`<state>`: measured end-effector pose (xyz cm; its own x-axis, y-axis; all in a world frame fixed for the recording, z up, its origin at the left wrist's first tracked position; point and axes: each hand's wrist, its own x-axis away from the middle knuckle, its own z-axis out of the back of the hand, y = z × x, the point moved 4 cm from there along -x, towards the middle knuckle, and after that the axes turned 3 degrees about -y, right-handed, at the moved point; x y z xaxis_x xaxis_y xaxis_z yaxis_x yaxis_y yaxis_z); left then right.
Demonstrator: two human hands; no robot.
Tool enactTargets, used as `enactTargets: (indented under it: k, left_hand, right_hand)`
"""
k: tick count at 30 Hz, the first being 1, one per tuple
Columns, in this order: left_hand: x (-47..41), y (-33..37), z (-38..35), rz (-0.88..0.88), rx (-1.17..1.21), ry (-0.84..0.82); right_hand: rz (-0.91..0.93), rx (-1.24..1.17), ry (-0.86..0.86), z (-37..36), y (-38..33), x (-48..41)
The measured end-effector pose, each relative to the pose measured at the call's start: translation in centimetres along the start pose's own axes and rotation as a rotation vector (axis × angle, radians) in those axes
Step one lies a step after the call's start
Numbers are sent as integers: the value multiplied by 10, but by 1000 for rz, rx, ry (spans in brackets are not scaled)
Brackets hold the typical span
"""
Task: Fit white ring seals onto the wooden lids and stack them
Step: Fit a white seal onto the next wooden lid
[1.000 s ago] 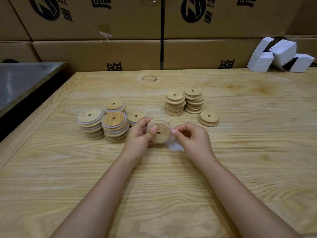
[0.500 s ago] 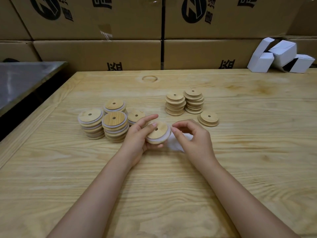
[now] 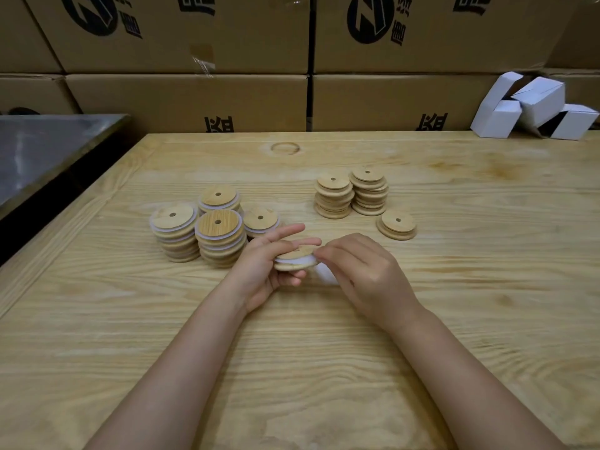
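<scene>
My left hand [image 3: 264, 266] holds a round wooden lid [image 3: 297, 251] flat between its fingers on top and its thumb below. A white ring seal [image 3: 292, 263] runs around the lid's edge. My right hand [image 3: 367, 274] has curled fingers, and its fingertips pinch the seal at the lid's right rim. A small pile of loose white rings [image 3: 326, 276] lies on the table, partly hidden under my right hand. Left of my hands stand several stacks of sealed lids [image 3: 219, 237]. Two stacks of bare lids [image 3: 334, 198] and a short pile of bare lids [image 3: 396, 225] stand further back on the right.
The wooden table [image 3: 487, 287] carries everything. Cardboard boxes [image 3: 188, 99] form a wall along its far edge. Folded white cartons [image 3: 532, 107] lie at the back right. A metal surface [image 3: 42, 151] adjoins the table on the left.
The lid has tipped from facing me to lying flat in my left hand. My right hand has moved in to the lid's right rim.
</scene>
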<state>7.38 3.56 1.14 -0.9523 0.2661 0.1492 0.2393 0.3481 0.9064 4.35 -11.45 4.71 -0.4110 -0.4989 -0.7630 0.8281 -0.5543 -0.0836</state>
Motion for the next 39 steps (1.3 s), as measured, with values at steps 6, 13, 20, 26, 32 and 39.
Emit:
enactTargets:
  k: [6,13,20,26,32,39]
  left_hand:
    - [-1,-1,1,43,-5,0]
    - [-3,-3,3,47,-34,-10]
    - [-1,-2,2,31,-21,-21]
    - [2,1,2,-29,-44,-43]
    - [3,2,-2,-180,-38,-29]
    - [-2,1,-4,-438,-214,37]
  right_hand:
    - [107,153,-5,0,-9,-3]
    - [146,176,32,-2,-20,-6]
    - [87,144,47,-4,-17,-4]
    - [-150,-59,36,-1,9,2]
    - [-620,-464,2,-14,20,9]
    - [-910,-873,25,-35,18,10]
